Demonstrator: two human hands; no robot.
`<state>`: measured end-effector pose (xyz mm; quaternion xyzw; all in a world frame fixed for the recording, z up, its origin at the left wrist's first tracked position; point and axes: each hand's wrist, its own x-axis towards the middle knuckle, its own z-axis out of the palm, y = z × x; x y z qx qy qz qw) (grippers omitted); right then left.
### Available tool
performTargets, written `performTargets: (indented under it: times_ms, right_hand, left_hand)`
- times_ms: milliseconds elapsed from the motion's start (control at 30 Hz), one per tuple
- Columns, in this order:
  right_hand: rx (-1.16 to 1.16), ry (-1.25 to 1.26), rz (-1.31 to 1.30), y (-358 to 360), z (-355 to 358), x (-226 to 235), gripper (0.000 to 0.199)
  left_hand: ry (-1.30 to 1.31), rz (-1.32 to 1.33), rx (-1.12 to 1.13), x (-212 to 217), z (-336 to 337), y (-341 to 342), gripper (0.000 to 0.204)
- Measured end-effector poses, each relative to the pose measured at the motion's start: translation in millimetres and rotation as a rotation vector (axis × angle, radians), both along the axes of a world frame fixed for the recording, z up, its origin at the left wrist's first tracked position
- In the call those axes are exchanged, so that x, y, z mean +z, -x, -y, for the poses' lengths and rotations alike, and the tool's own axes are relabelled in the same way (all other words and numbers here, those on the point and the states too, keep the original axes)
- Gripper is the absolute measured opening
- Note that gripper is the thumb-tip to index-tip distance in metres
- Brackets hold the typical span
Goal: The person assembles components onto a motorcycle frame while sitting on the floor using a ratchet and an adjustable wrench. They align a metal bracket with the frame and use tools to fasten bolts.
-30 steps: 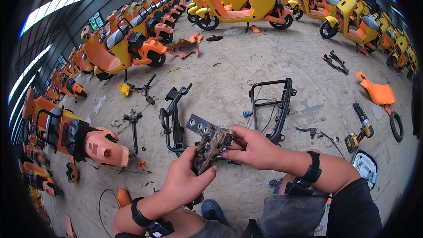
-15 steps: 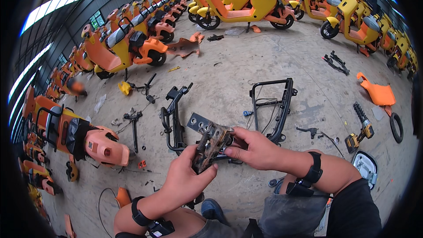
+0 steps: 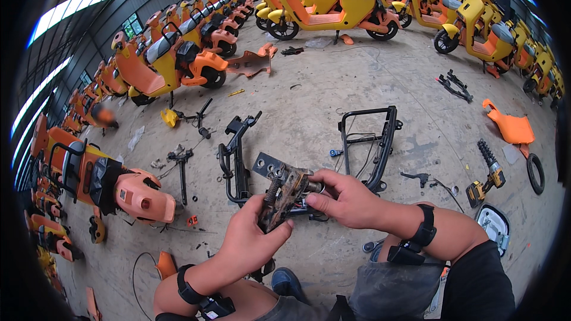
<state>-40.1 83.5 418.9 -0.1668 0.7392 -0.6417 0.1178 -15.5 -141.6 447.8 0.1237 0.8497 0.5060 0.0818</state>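
My left hand [image 3: 253, 226] is closed around a grimy metal bracket [image 3: 286, 197] with a coil spring along its side and a dark drilled plate at its upper left. The thumb presses the lower end, and the other fingers go behind it. From the right, my right hand [image 3: 345, 199] pinches a small silver cylindrical piece [image 3: 315, 188] between thumb and forefinger, against the bracket's right side. Whether that piece is fixed to the bracket I cannot tell. Below and behind the bracket lies a black scooter frame [image 3: 237, 160] on the concrete floor, partly hidden by my hands.
The frame's other end [image 3: 386, 148] rises beyond my right hand. A yellow-black power drill [image 3: 486, 185] and a tyre [image 3: 536, 173] lie to the right. An orange scooter [image 3: 143, 196] leans at left. Loose handlebar parts [image 3: 183, 166] and orange panels [image 3: 511, 125] are scattered about; scooter rows stand behind.
My right hand has shifted slightly left, and more of the silver piece shows between its fingers. The left hand keeps its hold on the bracket almost unmoved.
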Motion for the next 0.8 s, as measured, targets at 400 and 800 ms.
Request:
performTargets:
  times_ms: [400,800]
  right_hand:
    - [-0.021,-0.024,-0.121,3.1,0.2,-9.5,0.039]
    - [-0.003,-0.102,-0.187,-0.8,0.6,-3.3,0.033]
  left_hand:
    - [-0.014,0.043,-0.027,-1.0,-1.3,-0.6,0.041]
    - [-0.001,0.064,-0.025,2.3,-2.7,-3.3,0.044]
